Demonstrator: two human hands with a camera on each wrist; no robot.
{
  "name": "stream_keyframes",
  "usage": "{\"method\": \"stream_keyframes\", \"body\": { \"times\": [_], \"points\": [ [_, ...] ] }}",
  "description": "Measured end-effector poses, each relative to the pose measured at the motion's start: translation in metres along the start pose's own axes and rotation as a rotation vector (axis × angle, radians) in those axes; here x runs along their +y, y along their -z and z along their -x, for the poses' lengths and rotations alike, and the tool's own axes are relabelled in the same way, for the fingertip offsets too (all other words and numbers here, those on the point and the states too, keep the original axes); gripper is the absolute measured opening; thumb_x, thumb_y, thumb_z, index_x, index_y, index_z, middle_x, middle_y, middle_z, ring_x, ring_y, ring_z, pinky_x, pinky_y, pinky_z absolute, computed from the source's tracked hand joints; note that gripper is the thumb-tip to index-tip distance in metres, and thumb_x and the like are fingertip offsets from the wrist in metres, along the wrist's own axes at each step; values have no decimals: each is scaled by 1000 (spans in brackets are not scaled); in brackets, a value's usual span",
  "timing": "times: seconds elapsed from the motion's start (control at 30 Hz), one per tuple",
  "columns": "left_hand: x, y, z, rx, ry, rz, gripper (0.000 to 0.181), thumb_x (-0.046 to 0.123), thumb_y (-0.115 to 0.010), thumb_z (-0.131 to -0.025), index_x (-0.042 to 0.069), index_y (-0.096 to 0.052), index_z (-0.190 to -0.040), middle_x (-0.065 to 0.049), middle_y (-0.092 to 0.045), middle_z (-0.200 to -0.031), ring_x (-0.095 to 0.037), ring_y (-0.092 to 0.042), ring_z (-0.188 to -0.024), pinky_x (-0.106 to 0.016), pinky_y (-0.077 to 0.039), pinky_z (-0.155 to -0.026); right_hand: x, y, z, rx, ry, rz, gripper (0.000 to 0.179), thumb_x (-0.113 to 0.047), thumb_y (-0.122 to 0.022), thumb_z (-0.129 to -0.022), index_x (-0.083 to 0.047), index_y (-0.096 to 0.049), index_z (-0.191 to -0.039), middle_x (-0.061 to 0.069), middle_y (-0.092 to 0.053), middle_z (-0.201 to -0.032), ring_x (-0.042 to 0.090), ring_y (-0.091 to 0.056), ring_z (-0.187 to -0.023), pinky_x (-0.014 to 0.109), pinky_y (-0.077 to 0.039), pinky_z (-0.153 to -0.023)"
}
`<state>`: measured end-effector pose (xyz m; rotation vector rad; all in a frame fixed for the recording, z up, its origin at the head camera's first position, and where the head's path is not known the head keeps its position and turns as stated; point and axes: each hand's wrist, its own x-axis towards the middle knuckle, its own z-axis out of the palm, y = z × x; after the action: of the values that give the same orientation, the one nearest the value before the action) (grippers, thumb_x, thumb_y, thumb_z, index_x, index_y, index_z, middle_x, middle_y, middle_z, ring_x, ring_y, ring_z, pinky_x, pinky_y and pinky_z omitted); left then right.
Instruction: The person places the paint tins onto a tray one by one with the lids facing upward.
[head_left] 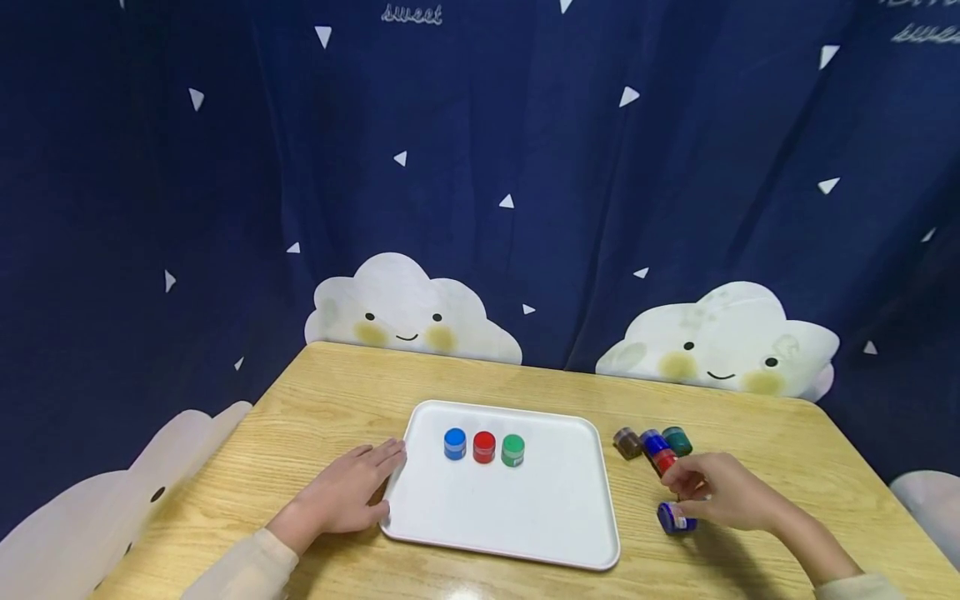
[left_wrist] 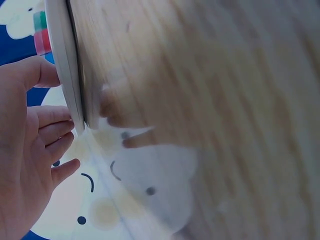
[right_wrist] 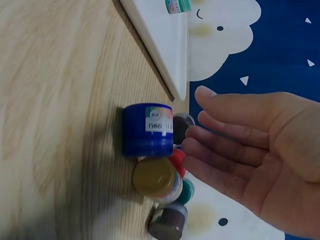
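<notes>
My left hand (head_left: 348,492) rests at the left rim of a white tray (head_left: 498,517), its fingers spread and touching the edge. On the tray stand a blue paint jar (head_left: 454,444), a red paint jar (head_left: 483,447) and a green paint jar (head_left: 513,450) in a row. To the right of the tray my right hand (head_left: 723,492) hovers by a dark blue paint jar (head_left: 671,519). In the right wrist view, this dark blue jar (right_wrist: 145,132) is apart from the loosely bent fingers (right_wrist: 225,145), and nothing is held.
Beyond the right hand lie a brown jar (head_left: 627,443), another blue jar (head_left: 652,441), a red jar (head_left: 664,461) and a dark green jar (head_left: 677,441). An ochre jar (right_wrist: 154,177) shows in the right wrist view. A navy curtain (head_left: 570,167) hangs behind the wooden table (head_left: 360,383).
</notes>
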<state>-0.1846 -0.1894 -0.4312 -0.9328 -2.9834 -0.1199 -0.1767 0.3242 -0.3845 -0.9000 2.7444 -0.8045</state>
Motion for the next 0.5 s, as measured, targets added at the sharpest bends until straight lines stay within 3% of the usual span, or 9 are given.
{"method": "stream_keyframes", "body": {
  "times": [0.2,0.5],
  "points": [
    [0,1,1,10,-5,-1,66,28,-61,-82,-1,-47,-139,-15,-49,-146,-28,-46,-137,-49,-41,-110,6,-1,16,59,37,20,17,-11,-78,-76,-4,-66,-86,-4,-63,-74,-10,-51,-68,17,-50,-53],
    [-1,0,0,4,5,-2,66,29,-61,-83,0,-47,-140,-15,-48,-146,-28,-45,-138,-49,-41,-110,12,-5,22,-14,-27,-60,21,-13,-77,-78,0,-67,-91,2,-65,-77,-8,-55,-70,18,-54,-57]
  ]
}}
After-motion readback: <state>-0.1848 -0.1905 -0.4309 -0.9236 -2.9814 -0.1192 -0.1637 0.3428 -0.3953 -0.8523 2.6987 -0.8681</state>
